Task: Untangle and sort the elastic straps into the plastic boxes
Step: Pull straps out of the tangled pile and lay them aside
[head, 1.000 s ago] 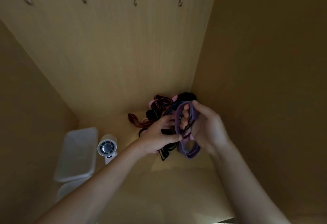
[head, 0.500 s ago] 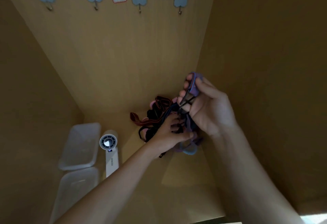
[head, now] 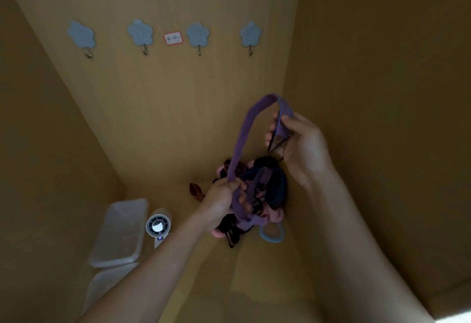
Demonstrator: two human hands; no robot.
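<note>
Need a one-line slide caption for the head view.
Untangling: right hand holds a purple strap up from the tangled pile; left hand grips it lower down.

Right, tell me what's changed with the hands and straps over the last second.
The right hand, pinching the purple elastic strap, has risen away from the tangled pile of dark straps, drawing the strap out into a long loop. The left hand stays low, gripping the strap's lower part at the pile. The two clear plastic boxes and the white handheld fan lie as before.
</note>
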